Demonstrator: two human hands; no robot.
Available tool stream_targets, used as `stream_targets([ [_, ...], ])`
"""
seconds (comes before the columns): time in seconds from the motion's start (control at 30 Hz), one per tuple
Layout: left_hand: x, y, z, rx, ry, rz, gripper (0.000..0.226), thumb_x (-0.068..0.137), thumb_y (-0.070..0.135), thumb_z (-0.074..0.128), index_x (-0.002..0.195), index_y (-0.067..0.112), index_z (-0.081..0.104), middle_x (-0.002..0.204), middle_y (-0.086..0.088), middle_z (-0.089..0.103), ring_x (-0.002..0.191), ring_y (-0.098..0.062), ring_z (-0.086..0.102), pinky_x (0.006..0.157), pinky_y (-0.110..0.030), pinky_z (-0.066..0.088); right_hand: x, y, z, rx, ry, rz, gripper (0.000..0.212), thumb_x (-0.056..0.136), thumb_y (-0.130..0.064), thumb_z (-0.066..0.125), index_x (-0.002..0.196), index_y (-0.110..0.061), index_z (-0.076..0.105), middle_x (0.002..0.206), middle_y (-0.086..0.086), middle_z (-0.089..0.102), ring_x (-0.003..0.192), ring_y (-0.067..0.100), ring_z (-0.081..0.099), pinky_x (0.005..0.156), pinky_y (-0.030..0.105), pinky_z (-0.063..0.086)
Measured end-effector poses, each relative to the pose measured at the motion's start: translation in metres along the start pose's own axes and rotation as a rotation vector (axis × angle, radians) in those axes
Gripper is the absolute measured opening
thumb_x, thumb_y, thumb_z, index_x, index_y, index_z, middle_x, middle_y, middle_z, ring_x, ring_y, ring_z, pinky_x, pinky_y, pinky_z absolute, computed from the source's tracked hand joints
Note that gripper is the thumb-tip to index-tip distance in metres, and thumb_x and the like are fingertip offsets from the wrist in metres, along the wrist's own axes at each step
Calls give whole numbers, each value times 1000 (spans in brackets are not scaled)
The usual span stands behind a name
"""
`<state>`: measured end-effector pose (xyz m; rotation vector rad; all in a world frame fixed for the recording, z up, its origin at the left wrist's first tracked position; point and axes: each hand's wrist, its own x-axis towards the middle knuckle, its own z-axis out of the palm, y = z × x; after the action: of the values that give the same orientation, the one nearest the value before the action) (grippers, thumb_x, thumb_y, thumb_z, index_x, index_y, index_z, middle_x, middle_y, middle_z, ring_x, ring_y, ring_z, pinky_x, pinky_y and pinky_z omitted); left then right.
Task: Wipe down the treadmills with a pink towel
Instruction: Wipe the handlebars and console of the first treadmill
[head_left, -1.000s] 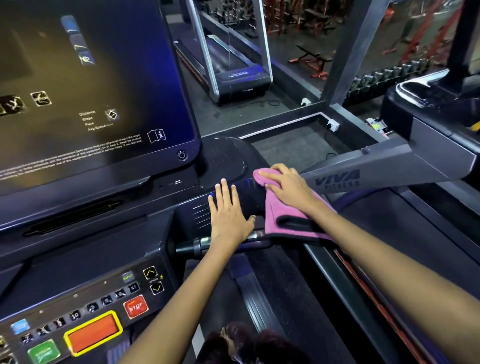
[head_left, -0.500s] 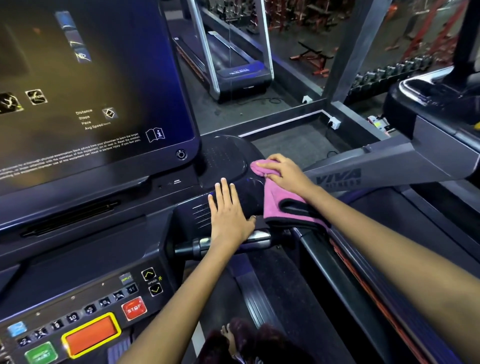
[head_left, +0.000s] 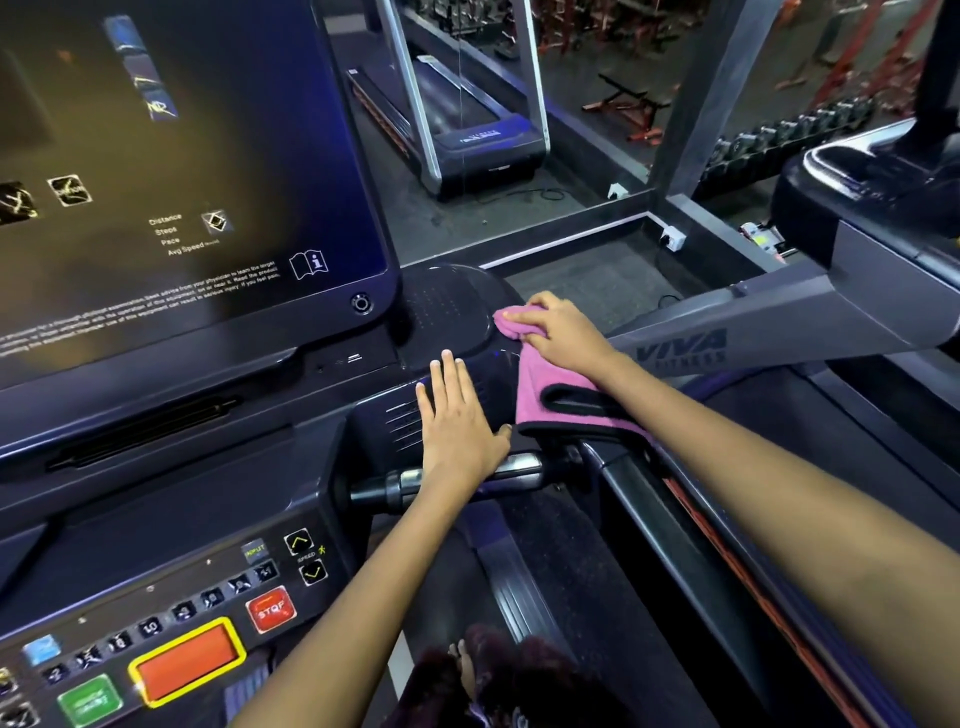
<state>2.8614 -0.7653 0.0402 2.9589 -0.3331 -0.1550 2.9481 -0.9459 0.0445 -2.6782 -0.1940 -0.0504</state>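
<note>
One pink towel (head_left: 558, 384) lies draped over the right end of the treadmill console (head_left: 457, 322), its long axis running from the domed speaker corner back toward the person, the far end bunched and pointing at the screen (head_left: 182, 171), the near end hanging over the handrail edge with a dark loop sewn on it. The right hand (head_left: 563, 335) presses on the towel's far end, fingers curled over the bunched cloth and gripping it. The left hand (head_left: 460, 421) lies flat with straight fingers on the console housing just beside the towel, its heel touching the metal grip bar (head_left: 519, 462), holding nothing.

Three treadmills show: the one being wiped, one to the right bearing a VIVA Fitness upright (head_left: 779, 322), and a third (head_left: 467, 119) reflected beyond the screen. One red STOP button (head_left: 270, 609) sits at the console's near edge.

Against a second ago, the towel's far end and right hand have slid toward the speaker corner; the left hand has stayed put.
</note>
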Motion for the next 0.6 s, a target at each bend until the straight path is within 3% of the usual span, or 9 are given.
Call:
stream_targets([
  [0.1,0,1,-1,-5,-3,5,99,88,54,47,146,-2,-11,155,-16,-17,144,-28,-14,117,-45,-3,-7,-8,-2,-78,-22,-4,38,92,-22,52,128,-34,56,130,3,46,112,29,42,96,48,41],
  [0.23,0,1,-2,-6,-4,6,99,88,54,46,145,-2,-12,155,-16,-18,144,-28,-15,117,-45,-3,-33,20,-5,31,-49,-153,41,88,-11,59,126,-26,58,126,7,50,107,29,46,98,36,36],
  [0.4,1,1,-1,2,-13,2,99,89,54,45,145,-2,-13,155,-16,-19,143,-28,-17,117,-45,-4,-5,19,2,145,37,-5,35,85,-5,62,119,-9,64,117,16,55,108,33,54,97,32,37],
  [0.53,1,2,-2,-1,-25,-3,99,89,55,45,145,-2,-14,154,-16,-20,143,-29,-18,116,-46,-5,17,1,7,82,28,29,36,87,-15,58,121,-24,63,123,8,52,109,33,50,96,47,42],
  [0.6,1,2,-2,3,-35,0,99,89,55,44,144,-2,-15,154,-16,-21,143,-29,-19,117,-46,-5,10,4,5,53,-3,10,37,88,-15,57,123,-28,61,127,6,50,110,32,47,98,47,39],
])
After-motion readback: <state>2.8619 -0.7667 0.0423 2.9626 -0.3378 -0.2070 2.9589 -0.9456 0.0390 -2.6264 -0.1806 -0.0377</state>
